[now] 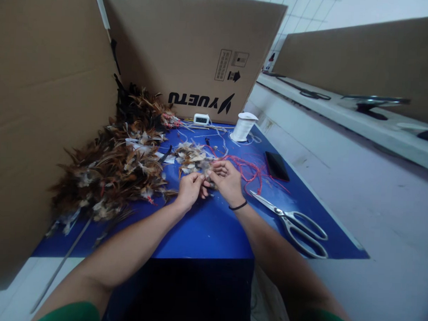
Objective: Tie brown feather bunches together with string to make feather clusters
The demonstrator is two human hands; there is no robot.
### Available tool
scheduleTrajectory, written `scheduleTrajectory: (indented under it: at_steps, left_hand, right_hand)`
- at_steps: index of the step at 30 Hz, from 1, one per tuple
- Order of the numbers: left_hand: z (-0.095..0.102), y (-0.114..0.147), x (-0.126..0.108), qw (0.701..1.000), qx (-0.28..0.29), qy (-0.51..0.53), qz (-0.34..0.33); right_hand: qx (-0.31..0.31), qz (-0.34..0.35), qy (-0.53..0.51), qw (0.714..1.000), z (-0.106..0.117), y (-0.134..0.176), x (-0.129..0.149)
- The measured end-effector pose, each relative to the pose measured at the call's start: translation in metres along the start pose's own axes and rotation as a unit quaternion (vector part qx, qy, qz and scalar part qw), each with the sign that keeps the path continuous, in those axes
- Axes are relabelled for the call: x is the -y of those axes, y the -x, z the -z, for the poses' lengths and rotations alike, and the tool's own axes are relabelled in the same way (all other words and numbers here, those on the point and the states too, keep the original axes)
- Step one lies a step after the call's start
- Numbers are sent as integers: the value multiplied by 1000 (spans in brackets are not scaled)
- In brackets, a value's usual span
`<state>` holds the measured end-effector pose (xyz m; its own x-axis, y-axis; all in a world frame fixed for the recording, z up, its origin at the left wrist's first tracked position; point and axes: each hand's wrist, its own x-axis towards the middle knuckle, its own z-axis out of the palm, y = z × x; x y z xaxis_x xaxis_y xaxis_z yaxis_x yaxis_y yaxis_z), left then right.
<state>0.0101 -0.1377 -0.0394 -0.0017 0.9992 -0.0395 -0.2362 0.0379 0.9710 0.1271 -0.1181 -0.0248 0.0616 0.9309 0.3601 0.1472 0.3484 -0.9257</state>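
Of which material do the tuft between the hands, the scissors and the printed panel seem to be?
Tuft: likely feathers, real or imitation; fluffy, greyish, matt, but blurred.
Scissors: probably metal; satin silver-grey with soft highlights.
Printed panel: likely cardboard; matt brown with black shipping marks.

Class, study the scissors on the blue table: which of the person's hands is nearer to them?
The right. The right hand is beyond the scissors and a little to their left; the left hand is farther left, on the feathers' side.
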Motion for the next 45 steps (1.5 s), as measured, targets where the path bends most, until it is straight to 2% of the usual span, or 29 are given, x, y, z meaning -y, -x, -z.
scheduleTrajectory:
  at_steps: [11,17,20,22,25,28,31,35,37,38,42,43,45]
  left_hand:
    - [2,0,1,999,16,-27,-34]
    - [0,1,2,999,34,-24,-34]
    - [-3,10,-2,993,63,-53,-85]
    - [-5,18,-6,980,92,-105,-144]
    - [-8,31,-12,953,125,-175,-216]
    - [-9,36,-14,932,132,-205,-267]
    - [-8,36,-13,916,127,-218,-311]
    - [-7,35,-11,893,102,-213,-383]
    - [-7,34,-12,887,93,-213,-400]
    - [-7,34,-12,886,91,-216,-400]
    - [-7,34,-12,890,91,-222,-387]
    - [-7,34,-13,892,93,-220,-384]
    - [-7,35,-14,897,98,-214,-375]
  right_hand:
    - [-9,-13,-13,1000,0,-1,1]
    - [-68,-27,-71,995,14,-12,7]
    - [-89,-31,-73,993,22,-17,3]
    - [-56,-22,-42,997,24,-18,-4]
    - [65,10,49,997,21,-19,-18]
    - [164,46,135,976,10,-23,-27]
    - [230,136,228,936,-7,-32,-28]
    - [272,232,365,860,-30,-40,-25]
    - [275,239,425,829,-40,-41,-24]
    - [271,234,442,823,-43,-42,-24]
    - [248,211,439,837,-46,-45,-23]
    - [243,198,419,852,-43,-47,-22]
    - [229,141,336,903,-35,-49,-18]
